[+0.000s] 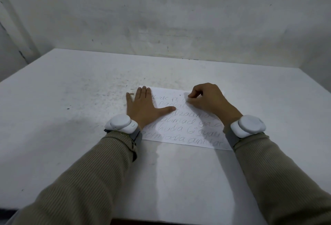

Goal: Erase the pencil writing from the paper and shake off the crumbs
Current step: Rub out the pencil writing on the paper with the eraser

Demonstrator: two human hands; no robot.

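Paper (188, 131) flat on table (71, 99), long axis left-right, top edge toward wall (161, 18).

The paper (180, 126) lies on the table (71, 99); the left hand (143, 108) rests on its left side, the right hand (209, 101) on its far right.

A white sheet of paper (184, 131) carries 6 lines of faint pencil handwriting in Latin letters. The top 2 lines are very pale and partly covered by the left hand (143, 108) and the right hand (209, 101). Only fragments show there, perhaps "naqbat" in line 2. Line 3 reads roughly "dzalima". Line 4 reads "ahmad ya". Line 5 reads "huda bi syuu". Line 6 reads roughly "admada amitar". The wrists hide several line starts and ends.
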